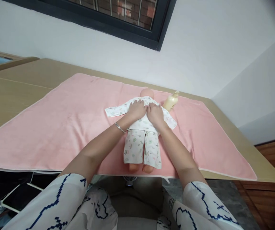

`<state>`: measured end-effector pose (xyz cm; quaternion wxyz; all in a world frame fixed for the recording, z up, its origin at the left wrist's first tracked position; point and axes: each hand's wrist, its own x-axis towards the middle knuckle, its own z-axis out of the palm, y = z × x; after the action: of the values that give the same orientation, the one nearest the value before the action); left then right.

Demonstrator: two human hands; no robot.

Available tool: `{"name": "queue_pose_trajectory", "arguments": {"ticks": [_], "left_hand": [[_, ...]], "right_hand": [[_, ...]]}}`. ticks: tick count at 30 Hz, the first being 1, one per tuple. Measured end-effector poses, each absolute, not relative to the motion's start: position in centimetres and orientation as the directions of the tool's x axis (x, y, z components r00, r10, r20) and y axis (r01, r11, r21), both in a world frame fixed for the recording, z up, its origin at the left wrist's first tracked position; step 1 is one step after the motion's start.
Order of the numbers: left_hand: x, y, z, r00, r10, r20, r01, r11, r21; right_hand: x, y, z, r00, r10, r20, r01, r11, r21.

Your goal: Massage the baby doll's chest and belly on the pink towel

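Note:
A baby doll (147, 93) in a white patterned top (139, 125) and matching trousers (134, 145) lies stretched out on a pink blanket (80, 111). Its bare head points away from me and its feet towards me; no face shows. Both sleeves spread out sideways. My left hand (137, 109) rests flat on the left side of the doll's upper body, fingers stretched forward. Beside it, almost touching, my right hand (155, 114) lies flat on the right side. Neither hand grasps anything. A pale yellow pump bottle (170, 103) leans near the doll's right-hand sleeve.
Beneath the blanket is a wooden table (19, 84), its back edge along a white wall. A dark-framed window (156, 35) is above. A wooden tray-like edge (15, 63) shows at the far left. Under the table's front edge sits a small fan (129, 180).

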<state>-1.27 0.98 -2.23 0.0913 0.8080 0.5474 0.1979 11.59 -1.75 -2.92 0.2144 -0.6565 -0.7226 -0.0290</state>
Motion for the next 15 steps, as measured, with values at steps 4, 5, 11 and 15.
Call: {"name": "queue_pose_trajectory", "arguments": {"ticks": [4, 5, 11, 15], "left_hand": [[0.0, -1.5, -1.1, 0.323, 0.924, 0.202, 0.886, -0.371, 0.279], [0.1, -1.6, -1.1, 0.33, 0.92, 0.212, 0.882, -0.381, 0.278], [-1.4, 1.6, -2.2, 0.345, 0.925, 0.157, 0.813, -0.378, 0.444], [-2.5, 3.3, -2.5, 0.385, 0.907, 0.171, 0.758, -0.416, 0.501]], "right_hand": [[14.7, 0.6, -3.7, -0.016, 0.96, 0.28, 0.889, 0.141, -0.435], [15.0, 0.9, -3.7, -0.009, 0.961, 0.277, 0.886, 0.136, -0.444], [12.3, -1.8, -2.4, -0.049, 0.958, 0.282, 0.96, 0.124, -0.253], [10.5, -3.6, -1.6, -0.04, 0.964, 0.262, 0.98, 0.09, -0.18]]}}
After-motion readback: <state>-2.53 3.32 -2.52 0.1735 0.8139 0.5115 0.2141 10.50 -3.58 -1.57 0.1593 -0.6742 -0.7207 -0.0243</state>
